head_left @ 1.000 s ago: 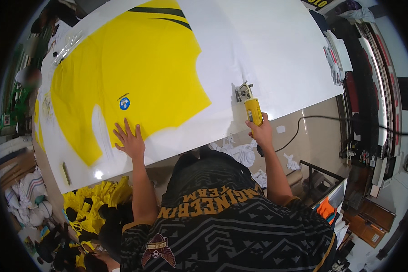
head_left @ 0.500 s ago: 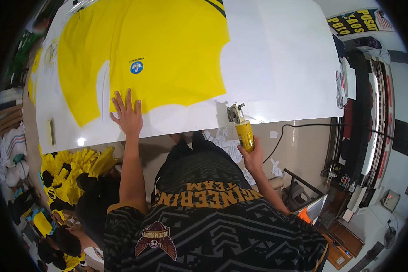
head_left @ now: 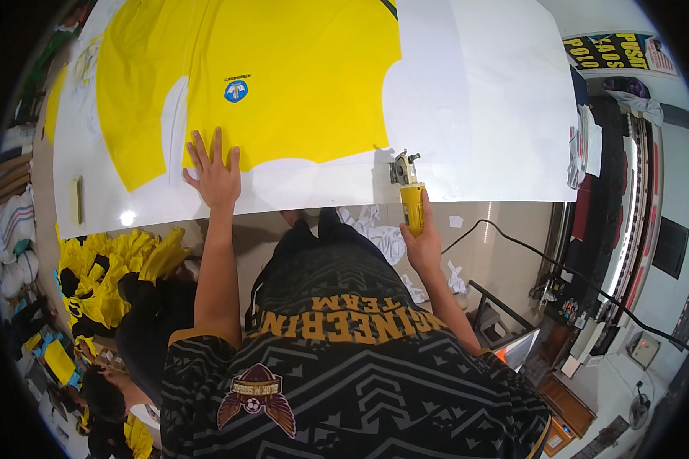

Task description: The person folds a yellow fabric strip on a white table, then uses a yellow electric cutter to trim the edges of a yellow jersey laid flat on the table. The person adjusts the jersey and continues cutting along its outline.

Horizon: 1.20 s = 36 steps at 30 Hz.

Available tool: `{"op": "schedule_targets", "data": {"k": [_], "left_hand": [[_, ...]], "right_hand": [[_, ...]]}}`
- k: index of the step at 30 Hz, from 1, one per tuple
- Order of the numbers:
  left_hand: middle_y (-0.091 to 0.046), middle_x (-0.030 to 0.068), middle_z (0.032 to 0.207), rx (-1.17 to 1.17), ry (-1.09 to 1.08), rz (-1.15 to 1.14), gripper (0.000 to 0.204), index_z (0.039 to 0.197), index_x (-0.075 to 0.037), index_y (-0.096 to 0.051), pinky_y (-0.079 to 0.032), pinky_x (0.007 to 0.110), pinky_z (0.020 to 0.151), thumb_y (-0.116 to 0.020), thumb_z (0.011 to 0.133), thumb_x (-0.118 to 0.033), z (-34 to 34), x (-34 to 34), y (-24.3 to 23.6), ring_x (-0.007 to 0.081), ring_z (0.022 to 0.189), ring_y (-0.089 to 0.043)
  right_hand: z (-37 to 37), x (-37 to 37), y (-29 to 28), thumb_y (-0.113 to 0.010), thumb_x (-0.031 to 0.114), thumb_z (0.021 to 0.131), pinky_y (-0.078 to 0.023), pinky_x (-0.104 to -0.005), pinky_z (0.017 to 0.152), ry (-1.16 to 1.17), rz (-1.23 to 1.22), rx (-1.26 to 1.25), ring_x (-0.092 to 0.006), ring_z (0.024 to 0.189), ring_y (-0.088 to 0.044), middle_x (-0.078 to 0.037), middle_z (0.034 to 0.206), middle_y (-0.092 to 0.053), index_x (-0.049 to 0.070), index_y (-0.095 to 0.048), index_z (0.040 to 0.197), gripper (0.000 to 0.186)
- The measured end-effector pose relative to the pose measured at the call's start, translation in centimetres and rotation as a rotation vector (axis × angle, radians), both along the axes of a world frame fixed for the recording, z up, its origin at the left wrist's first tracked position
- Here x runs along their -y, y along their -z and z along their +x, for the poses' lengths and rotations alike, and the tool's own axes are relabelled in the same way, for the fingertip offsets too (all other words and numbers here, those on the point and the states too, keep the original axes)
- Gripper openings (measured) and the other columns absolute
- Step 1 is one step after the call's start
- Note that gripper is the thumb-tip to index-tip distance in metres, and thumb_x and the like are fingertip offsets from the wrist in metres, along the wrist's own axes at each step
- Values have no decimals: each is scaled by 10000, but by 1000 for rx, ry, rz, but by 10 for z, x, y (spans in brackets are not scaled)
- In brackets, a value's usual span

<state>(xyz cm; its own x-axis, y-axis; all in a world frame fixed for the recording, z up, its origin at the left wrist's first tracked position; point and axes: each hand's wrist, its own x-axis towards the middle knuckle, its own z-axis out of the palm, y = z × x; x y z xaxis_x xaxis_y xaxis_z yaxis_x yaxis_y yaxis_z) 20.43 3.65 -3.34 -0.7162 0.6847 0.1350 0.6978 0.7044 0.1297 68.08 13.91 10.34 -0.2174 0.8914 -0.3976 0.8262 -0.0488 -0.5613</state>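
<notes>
My left hand (head_left: 216, 177) lies flat with its fingers spread on the near edge of a printed yellow fabric panel (head_left: 306, 92). The panel is on white paper and has a small blue badge (head_left: 236, 91). My right hand (head_left: 424, 246) is wrapped round the yellow body of an electric fabric cutter (head_left: 413, 208). Its metal blade head stands at the table's near edge, just below the panel's lower right corner and apart from it. A second yellow piece (head_left: 134, 99) lies to the left, with a white gap partly between the two.
The white table (head_left: 505, 153) fills the front. A dark power cord (head_left: 528, 249) runs off to the right. On the floor at left is a heap of yellow fabric (head_left: 115, 275), beside another person (head_left: 149, 329). White scraps (head_left: 383, 237) lie below the table edge.
My right hand has lifted the cutter farther forward, bringing its head closer to the panel's corner. My left hand stays flat on the fabric. The whole view has shifted slightly.
</notes>
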Motion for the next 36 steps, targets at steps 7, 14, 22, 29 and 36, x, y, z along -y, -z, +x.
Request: {"op": "schedule_targets", "data": {"k": [7, 14, 22, 29, 36], "left_hand": [[-159, 65, 1954, -5, -10, -15, 704, 1808, -421, -385, -129, 817, 1309, -538, 1154, -634, 2, -1, 1, 357, 1796, -129], [-164, 65, 1954, 18, -15, -34, 707, 1810, -420, -377, -117, 817, 1315, -533, 1155, -636, 0, 0, -3, 360, 1795, -133], [-184, 69, 1949, 30, -7, 3, 709, 1810, -410, -382, -97, 811, 1321, -539, 1154, -629, 0, -2, -2, 360, 1794, -138], [-178, 71, 1951, 20, -14, -24, 708, 1812, -408, -378, -97, 810, 1321, -530, 1157, -632, 0, -2, -3, 358, 1795, -140], [-184, 68, 1950, -2, -4, -11, 707, 1810, -415, -377, -110, 813, 1316, -526, 1155, -634, 0, -1, -1, 354, 1795, -141]], "right_hand": [[-2, -1, -4, -779, 139, 1036, -599, -550, 1076, -31, 35, -13, -528, 1304, -734, -309, 1541, -693, 325, -175, 1864, 1041], [-17, -12, -3, -732, 147, 1038, -585, -543, 1062, 19, 23, -31, -532, 1284, -721, -287, 1549, -687, 292, -182, 1868, 1007], [-12, -12, -1, -768, 142, 1040, -588, -545, 1078, -15, 33, -2, -519, 1309, -731, -314, 1517, -704, 297, -174, 1866, 1029], [-10, -12, -2, -768, 141, 1050, -598, -550, 1070, -33, 54, -9, -516, 1299, -744, -336, 1494, -713, 322, -158, 1867, 1036], [-14, -21, 2, -768, 148, 1048, -620, -535, 1024, -40, 56, 15, -503, 1251, -769, -322, 1474, -728, 312, -161, 1867, 1033]]}}
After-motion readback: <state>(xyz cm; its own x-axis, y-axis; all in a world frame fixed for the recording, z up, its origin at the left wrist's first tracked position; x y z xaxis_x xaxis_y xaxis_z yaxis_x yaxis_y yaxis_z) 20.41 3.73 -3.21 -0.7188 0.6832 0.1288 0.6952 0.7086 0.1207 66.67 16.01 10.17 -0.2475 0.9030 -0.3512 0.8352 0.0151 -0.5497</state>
